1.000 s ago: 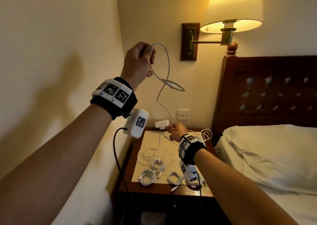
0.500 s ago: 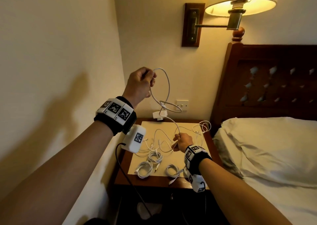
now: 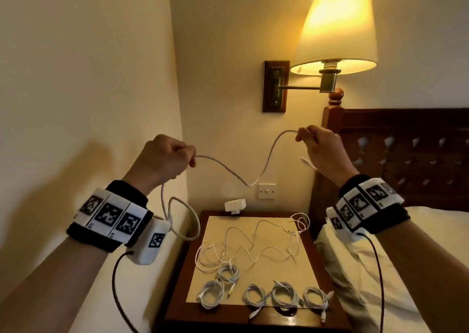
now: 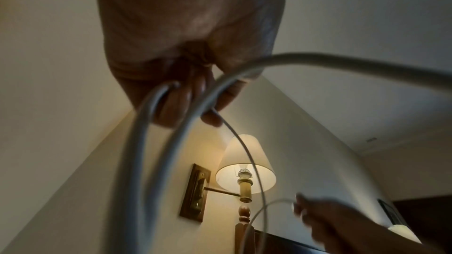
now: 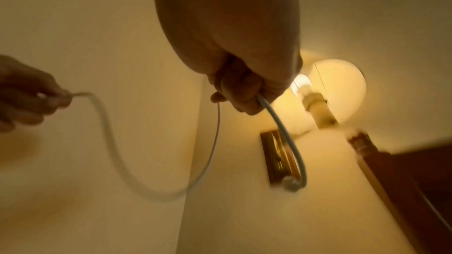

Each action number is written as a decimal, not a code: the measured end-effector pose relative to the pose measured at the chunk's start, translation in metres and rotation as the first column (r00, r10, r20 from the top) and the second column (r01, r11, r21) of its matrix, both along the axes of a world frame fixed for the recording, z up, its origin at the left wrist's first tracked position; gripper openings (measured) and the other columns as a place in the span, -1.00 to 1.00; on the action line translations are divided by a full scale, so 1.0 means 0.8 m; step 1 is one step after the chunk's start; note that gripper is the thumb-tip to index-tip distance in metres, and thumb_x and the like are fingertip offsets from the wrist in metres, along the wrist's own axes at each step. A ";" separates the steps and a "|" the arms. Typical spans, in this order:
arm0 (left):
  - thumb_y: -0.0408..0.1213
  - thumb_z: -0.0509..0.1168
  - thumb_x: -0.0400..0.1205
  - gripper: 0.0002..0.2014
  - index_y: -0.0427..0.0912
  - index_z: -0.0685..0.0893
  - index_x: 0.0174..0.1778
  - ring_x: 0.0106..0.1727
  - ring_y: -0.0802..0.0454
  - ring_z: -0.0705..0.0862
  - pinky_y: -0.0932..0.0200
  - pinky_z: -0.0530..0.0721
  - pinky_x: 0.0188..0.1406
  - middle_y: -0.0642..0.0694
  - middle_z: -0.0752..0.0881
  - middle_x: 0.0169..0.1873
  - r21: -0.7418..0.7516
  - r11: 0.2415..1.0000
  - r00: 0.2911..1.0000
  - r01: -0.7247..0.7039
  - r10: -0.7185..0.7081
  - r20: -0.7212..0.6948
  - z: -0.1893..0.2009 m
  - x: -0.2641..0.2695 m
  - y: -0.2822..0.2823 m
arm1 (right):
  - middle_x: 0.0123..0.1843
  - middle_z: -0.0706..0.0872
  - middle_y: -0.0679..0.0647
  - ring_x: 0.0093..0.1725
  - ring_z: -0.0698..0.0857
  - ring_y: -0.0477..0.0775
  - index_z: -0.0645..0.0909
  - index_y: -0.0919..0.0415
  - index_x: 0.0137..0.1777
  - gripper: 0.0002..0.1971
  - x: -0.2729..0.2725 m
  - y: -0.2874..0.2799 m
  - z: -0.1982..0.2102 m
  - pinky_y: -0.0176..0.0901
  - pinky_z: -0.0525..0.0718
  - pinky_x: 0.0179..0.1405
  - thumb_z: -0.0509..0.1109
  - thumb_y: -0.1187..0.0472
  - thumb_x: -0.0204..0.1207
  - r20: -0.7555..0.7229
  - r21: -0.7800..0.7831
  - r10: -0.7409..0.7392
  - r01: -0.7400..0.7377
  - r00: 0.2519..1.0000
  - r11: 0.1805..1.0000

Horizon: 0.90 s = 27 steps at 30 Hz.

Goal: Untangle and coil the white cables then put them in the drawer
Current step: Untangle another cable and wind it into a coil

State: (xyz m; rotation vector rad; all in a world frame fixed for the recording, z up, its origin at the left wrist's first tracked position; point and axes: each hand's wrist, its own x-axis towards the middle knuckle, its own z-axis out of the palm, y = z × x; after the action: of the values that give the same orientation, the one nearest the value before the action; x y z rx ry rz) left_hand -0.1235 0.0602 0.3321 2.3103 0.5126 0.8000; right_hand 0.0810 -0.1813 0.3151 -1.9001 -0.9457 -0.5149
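The nightstand (image 3: 308, 238) stands in the corner between wall and bed, lit by the wall lamp (image 3: 337, 28) above. On its top lie five coiled cables (image 3: 281, 294) along the near edge, with a loose tangle (image 3: 253, 241) behind them toward the far side.

Above all this a white cable (image 3: 243, 178) is strung in the air, its long axis running left to right between the hands, sagging in a wave at the middle. The left hand (image 3: 162, 160) is clenched around it, with one loop (image 3: 184, 218) hanging below. The right hand (image 3: 321, 152) pinches it near the far end, whose short tail and plug point down beside the wrist.

The likely risks: the hanging loop could twist into a kink if the slack is drawn unevenly, or the free tail could slip out and drop into the tangle.

No drawer is in view.
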 end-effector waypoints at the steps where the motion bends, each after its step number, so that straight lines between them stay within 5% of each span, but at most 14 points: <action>1: -0.16 0.23 0.58 -0.68 -0.13 0.77 -0.43 -0.30 0.00 0.69 0.16 0.59 -0.27 -0.02 0.73 -0.49 0.071 0.996 0.997 -0.049 0.053 -0.062 0.004 -0.010 -0.010 | -0.32 0.57 -0.12 -0.46 0.53 -0.26 0.63 0.16 -0.01 -0.76 -0.013 -0.006 0.022 -0.43 0.41 -0.40 0.14 0.13 0.76 0.057 -0.049 0.017 -0.014 0.998 0.999; 4: -0.04 0.21 0.67 -0.69 -0.13 0.78 -0.13 0.09 -0.04 0.68 0.17 0.51 -0.01 0.00 0.79 -0.10 0.200 0.976 0.996 -0.084 0.090 -0.022 0.021 -0.016 -0.039 | -0.29 0.61 -0.10 -0.42 0.56 -0.34 0.65 0.13 -0.04 -0.77 -0.064 -0.013 0.070 -0.53 0.47 -0.37 0.19 0.12 0.73 0.169 -0.235 0.115 -0.073 0.979 0.969; 7: -0.04 0.17 0.73 -0.62 -0.08 0.58 0.42 0.27 0.09 0.63 0.16 0.49 0.27 0.05 0.73 0.17 0.025 0.959 0.959 0.284 -0.284 -0.003 0.040 -0.005 -0.088 | -0.28 0.61 -0.15 -0.32 0.59 -0.24 0.68 0.12 -0.08 -0.75 -0.108 0.000 0.093 -0.62 0.47 -0.27 0.22 0.08 0.71 0.246 -0.368 0.207 -0.107 0.947 0.924; 10: -0.09 0.14 0.75 -0.70 -0.19 0.66 0.17 -0.27 0.14 0.68 0.14 0.70 -0.11 0.08 0.67 -0.36 -0.150 0.829 0.842 0.539 -0.533 0.084 0.035 -0.001 -0.125 | -0.34 0.60 -0.16 -0.35 0.59 -0.21 0.69 0.13 -0.14 -0.72 -0.131 0.007 0.103 -0.54 0.50 -0.30 0.23 0.05 0.71 0.250 -0.450 0.247 -0.114 0.936 0.886; 12: -0.17 0.15 0.75 -0.73 -0.21 0.70 -0.08 -0.49 0.16 0.47 0.13 0.54 -0.36 0.14 0.49 -0.58 -0.087 0.888 0.879 0.451 -0.425 0.219 0.029 -0.004 -0.121 | -0.42 0.55 -0.09 -0.49 0.50 -0.20 0.63 0.09 -0.23 -0.67 -0.132 -0.011 0.109 -0.50 0.47 -0.44 0.21 0.01 0.71 0.160 -0.472 0.214 -0.116 0.964 0.874; 15: -0.22 0.19 0.74 -0.72 -0.22 0.70 -0.20 -0.60 0.20 0.32 0.21 0.37 -0.46 0.15 0.41 -0.70 -0.025 0.952 0.909 0.304 -0.282 0.306 0.017 -0.011 -0.098 | -0.47 0.46 0.00 -0.62 0.40 -0.19 0.65 0.18 -0.17 -0.65 -0.127 -0.053 0.111 -0.47 0.40 -0.59 0.17 0.03 0.73 -0.051 -0.450 0.199 -0.200 0.979 0.870; 19: -0.21 0.23 0.72 -0.72 -0.15 0.75 -0.26 -0.55 0.15 0.42 0.20 0.50 -0.46 0.09 0.45 -0.62 -0.127 0.924 0.930 0.360 -0.346 0.122 0.003 -0.017 -0.097 | -0.43 0.45 0.03 -0.59 0.40 -0.18 0.68 0.22 -0.10 -0.68 -0.128 -0.075 0.110 -0.38 0.45 -0.55 0.19 0.07 0.73 -0.127 -0.446 0.189 -0.226 0.974 0.866; 21: -0.25 0.29 0.68 -0.84 -0.17 0.77 -0.11 -0.39 0.03 0.65 0.09 0.72 -0.22 -0.06 0.65 -0.44 -0.177 0.870 0.887 0.460 -0.461 0.038 0.007 -0.016 -0.107 | -0.45 0.43 0.05 -0.57 0.40 -0.15 0.66 0.19 -0.13 -0.68 -0.133 -0.073 0.117 -0.33 0.47 -0.54 0.18 0.07 0.73 -0.169 -0.361 0.197 -0.247 0.966 0.899; 24: -0.19 0.28 0.66 -0.75 -0.20 0.65 0.20 -0.02 -0.12 0.77 0.04 0.72 0.15 -0.18 0.78 -0.13 -0.246 0.733 0.765 0.634 -0.642 0.056 0.017 -0.016 -0.134 | -0.49 0.46 0.03 -0.57 0.45 -0.11 0.63 0.24 -0.14 -0.68 -0.149 -0.060 0.127 -0.30 0.52 -0.53 0.14 0.14 0.76 -0.226 -0.331 0.232 -0.299 0.946 0.895; 27: -0.25 0.09 0.78 -0.75 -0.28 0.64 0.04 -0.36 -0.01 0.61 0.16 0.70 -0.20 -0.08 0.55 -0.42 -0.356 0.643 0.733 0.678 -0.627 0.263 0.022 -0.009 -0.164 | -0.50 0.53 0.00 -0.54 0.52 -0.10 0.60 0.32 -0.11 -0.67 -0.159 -0.055 0.130 -0.27 0.58 -0.48 0.08 0.21 0.78 -0.369 -0.261 0.299 -0.407 0.880 0.876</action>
State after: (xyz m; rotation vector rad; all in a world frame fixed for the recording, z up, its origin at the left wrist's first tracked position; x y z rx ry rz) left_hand -0.1309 -0.0708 0.3495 1.8005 -0.2128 0.3911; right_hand -0.0460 -0.2249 0.4192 -1.9562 -1.1847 0.1852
